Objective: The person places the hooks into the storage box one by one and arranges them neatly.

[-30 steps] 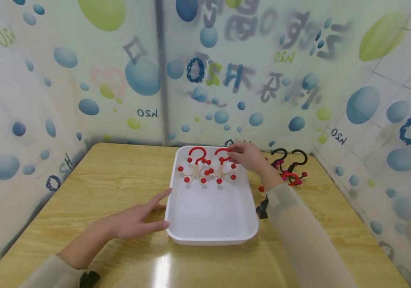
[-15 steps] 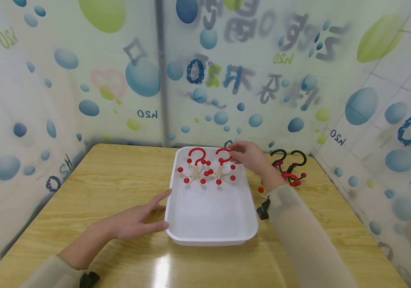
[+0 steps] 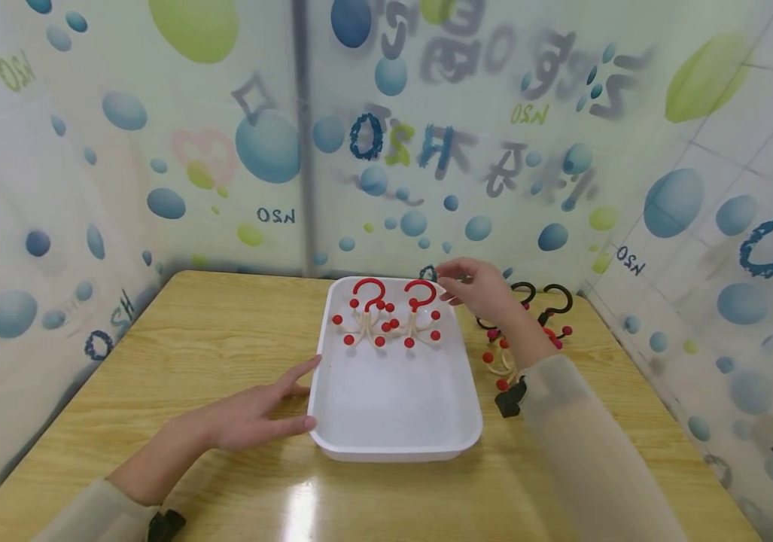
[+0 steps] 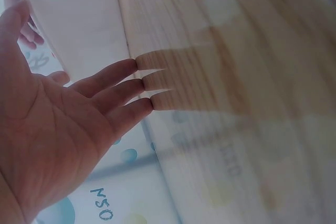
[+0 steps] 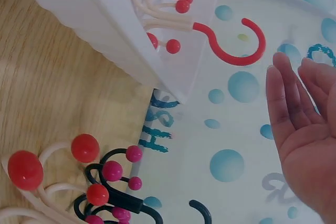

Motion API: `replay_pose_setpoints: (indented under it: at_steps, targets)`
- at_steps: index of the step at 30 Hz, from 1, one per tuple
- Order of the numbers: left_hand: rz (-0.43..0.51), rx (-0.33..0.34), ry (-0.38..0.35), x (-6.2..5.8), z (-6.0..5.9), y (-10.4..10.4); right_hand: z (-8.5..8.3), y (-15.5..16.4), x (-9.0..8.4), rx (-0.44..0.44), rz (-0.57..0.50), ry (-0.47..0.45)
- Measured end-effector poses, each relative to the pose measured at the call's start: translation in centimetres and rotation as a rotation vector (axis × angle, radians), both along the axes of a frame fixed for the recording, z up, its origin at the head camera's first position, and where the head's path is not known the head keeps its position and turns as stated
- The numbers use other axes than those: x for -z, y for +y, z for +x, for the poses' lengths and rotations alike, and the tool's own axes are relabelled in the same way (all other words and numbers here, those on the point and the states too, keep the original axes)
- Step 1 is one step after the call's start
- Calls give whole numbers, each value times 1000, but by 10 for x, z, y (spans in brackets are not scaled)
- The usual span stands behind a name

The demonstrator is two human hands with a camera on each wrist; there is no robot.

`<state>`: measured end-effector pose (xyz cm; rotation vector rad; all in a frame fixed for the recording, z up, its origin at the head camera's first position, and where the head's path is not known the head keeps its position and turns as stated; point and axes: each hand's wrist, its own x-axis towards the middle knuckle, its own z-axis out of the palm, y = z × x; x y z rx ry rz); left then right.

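"What is lying around the tray (image 3: 393,406)?"

"Two black hooks (image 5: 121,199) with pink balls are lying just beyond its right wall, and a cream hook (image 5: 25,170) with red balls is lying nearer the person, crowded up to them."

"Is anything standing in the way?"

"The right sleeve (image 3: 582,444) and forearm are crossing in front of that heap and hiding part of it in the head view."

"And inside the tray?"

"Two red-topped hooks, a left one (image 3: 366,322) and a right one (image 3: 412,325), are sitting side by side at the far end, their cream prongs ending in red balls and their curved tops pointing to the back."

"What are the hands doing?"

"The left hand (image 3: 257,416) is spreading its fingers wide, thumb and forefinger touching the tray's left rim, gripping nothing. The right hand (image 3: 477,286) is hovering just beside the right one's top, fingers loosely bent, holding nothing."

"What is carrying it all?"

"A pale wood-grained surface (image 3: 190,339), shining with glare near the person. Light walls (image 3: 440,214) are enclosing it at the back and both sides, showing blue and green blobs and reversed lettering."
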<state>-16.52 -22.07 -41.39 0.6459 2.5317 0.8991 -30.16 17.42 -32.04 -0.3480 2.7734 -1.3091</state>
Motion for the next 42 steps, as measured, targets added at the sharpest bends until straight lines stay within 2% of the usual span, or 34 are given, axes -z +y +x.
replay_pose_setpoints:
  at_steps: [15,20,25,35,42]
  targets:
    - [1,3,5,1,-1,0,46,32,-23,-62,83,99]
    - [0,0,-15,2,-1,-1,66,50,-23,-54,105,92]
    - [4,10,-22,2,-2,0,80,81,-16,-28,123,100]
    - [1,7,-19,-2,0,2,86,144,3,14,109,115]
    - [9,12,2,0,0,0,86,166,11,64,111,109]
